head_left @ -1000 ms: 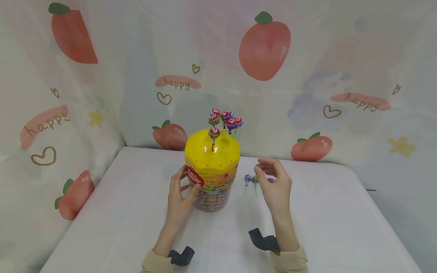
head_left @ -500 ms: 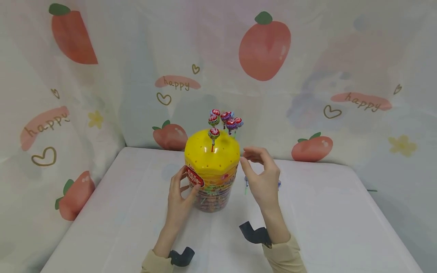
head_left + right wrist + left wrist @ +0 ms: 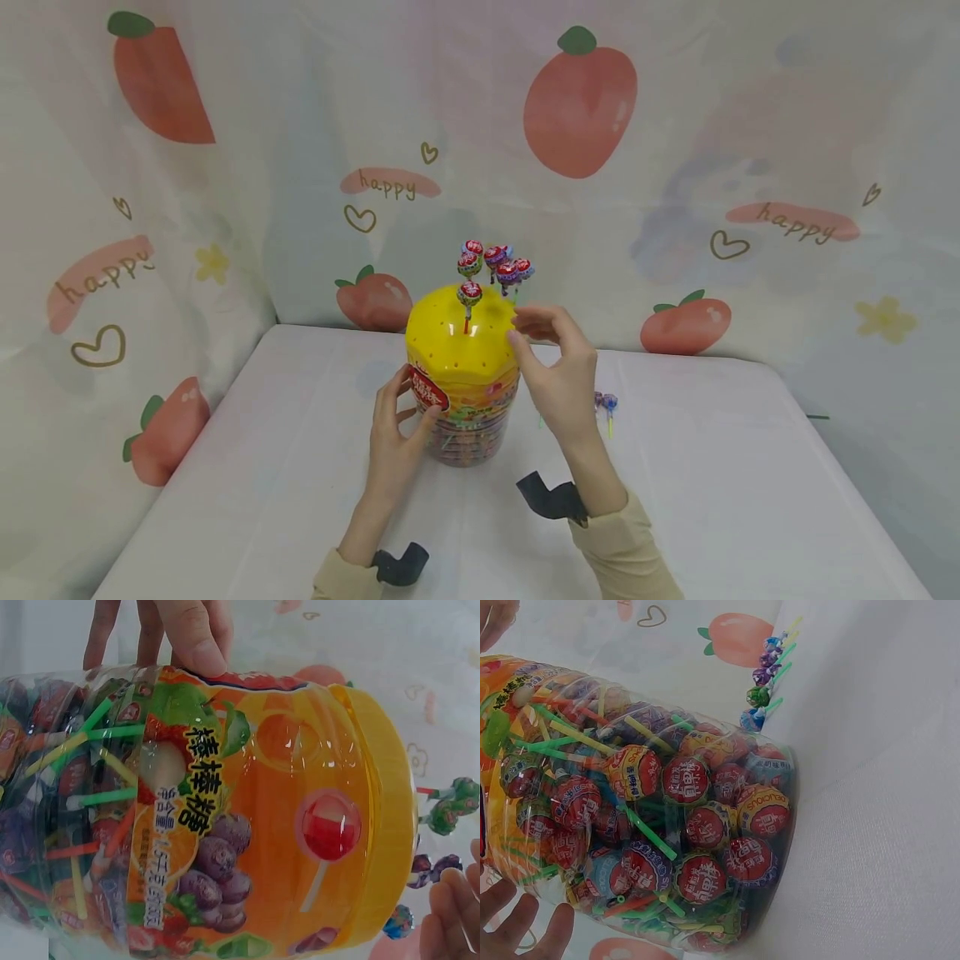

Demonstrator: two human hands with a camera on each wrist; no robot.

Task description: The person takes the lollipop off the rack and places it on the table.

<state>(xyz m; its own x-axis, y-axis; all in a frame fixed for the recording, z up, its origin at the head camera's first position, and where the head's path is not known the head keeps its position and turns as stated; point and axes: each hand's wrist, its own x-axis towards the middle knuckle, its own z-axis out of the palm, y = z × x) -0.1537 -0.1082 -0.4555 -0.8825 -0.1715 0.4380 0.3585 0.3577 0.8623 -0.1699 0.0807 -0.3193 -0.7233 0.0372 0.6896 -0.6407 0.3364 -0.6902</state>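
Note:
A clear candy jar (image 3: 465, 433) full of lollipops stands upright under a yellow lid (image 3: 450, 354) with small holes. Several wrapped lollipops (image 3: 469, 293) stick up from that lid. My left hand (image 3: 396, 446) holds the jar's left side, thumb on the front and fingers spread round the edge; the thumb (image 3: 206, 656) presses by the label in the right wrist view. At the lid's right rim is my right hand (image 3: 562, 375), thumb and fingers bent and apart, with nothing seen between them. Whether it touches the rim is unclear.
Loose lollipops (image 3: 610, 403) lie on the white table (image 3: 300, 483), partly hidden behind my right hand; the left wrist view shows a row of several lollipops (image 3: 763, 676). A fruit-printed cloth (image 3: 450, 83) hangs behind. Dark curved pieces (image 3: 551, 497) sit at my wrists.
My right hand has moved left from over the loose lollipops to the lid's right rim, uncovering the rightmost ones. My left hand and the jar have stayed in place.

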